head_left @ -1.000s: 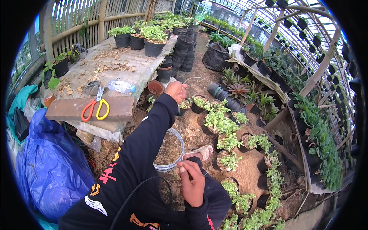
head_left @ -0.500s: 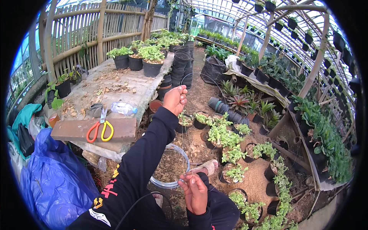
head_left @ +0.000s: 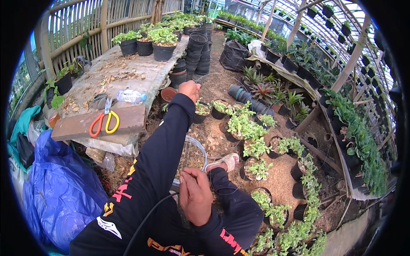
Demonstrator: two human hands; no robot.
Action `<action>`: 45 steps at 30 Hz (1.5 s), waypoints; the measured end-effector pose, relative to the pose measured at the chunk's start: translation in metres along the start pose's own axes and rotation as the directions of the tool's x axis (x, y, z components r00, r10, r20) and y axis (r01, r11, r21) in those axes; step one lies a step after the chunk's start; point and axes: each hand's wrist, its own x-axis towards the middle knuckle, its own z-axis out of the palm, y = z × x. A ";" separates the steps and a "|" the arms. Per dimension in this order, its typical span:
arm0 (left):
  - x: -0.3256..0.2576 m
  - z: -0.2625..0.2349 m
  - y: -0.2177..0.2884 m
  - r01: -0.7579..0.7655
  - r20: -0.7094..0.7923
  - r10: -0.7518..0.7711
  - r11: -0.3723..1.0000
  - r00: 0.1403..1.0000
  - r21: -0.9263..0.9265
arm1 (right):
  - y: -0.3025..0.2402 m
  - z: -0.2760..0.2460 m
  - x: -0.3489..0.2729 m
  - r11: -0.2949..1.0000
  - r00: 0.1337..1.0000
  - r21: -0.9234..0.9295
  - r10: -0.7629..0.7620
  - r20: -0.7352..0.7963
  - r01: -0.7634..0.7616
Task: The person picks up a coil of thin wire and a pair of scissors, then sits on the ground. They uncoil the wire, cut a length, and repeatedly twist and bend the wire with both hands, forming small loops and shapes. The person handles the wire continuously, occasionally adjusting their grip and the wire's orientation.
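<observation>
Fingers of the right hand [head_left: 195, 196] are curled shut close to the body, pinching the near end of a thin wire [head_left: 184, 149] at the top of the fist. From that pinch the wire runs up and away as a fine line, passing over a round sieve [head_left: 200, 150] with a pale rim that lies on the soil just beyond the knuckles. A foot in a pale sandal [head_left: 226, 161] rests beside the sieve's right edge.

Farther out, the left hand [head_left: 189, 90] is stretched away at the end of a long black sleeve, clenched into a fist around the far end of the wire; a faint loop of it arcs to the right of that hand above the dirt. Whether the wire touches the sieve cannot be told.

To the left lies a blue plastic bag [head_left: 60, 192], then a wooden plank [head_left: 81, 126] bearing red-and-yellow scissors [head_left: 102, 121], with a plastic water bottle [head_left: 130, 96] behind. Small black pots of green-and-white plants [head_left: 252, 132] stand on the ground right of the arms. Beyond, stacked empty black pots [head_left: 196, 53] lean against the bench.
</observation>
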 end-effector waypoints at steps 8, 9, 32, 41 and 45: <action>0.158 -0.089 -0.076 0.033 0.089 -0.060 0.958 0.994 0.286 | 0.000 0.006 -0.005 0.997 0.999 -0.070 -0.036 0.033 0.039; 0.179 -0.091 -0.072 0.081 0.137 -0.115 0.970 0.984 0.228 | 0.001 0.004 -0.002 0.999 0.996 -0.045 0.010 0.090 -0.006; -0.238 0.084 0.006 -0.853 0.948 0.058 0.456 0.312 0.253 | 0.020 -0.194 0.127 0.617 0.907 -0.753 -0.417 -0.067 0.229; -0.243 0.083 -0.015 -0.806 0.928 0.089 0.529 0.362 0.264 | 0.012 -0.169 0.135 0.861 0.863 -0.507 -0.226 -0.451 -0.040; -0.251 0.087 -0.029 -0.749 0.893 0.144 0.609 0.428 0.261 | 0.009 -0.169 0.132 0.907 0.897 0.419 0.224 -0.381 -0.048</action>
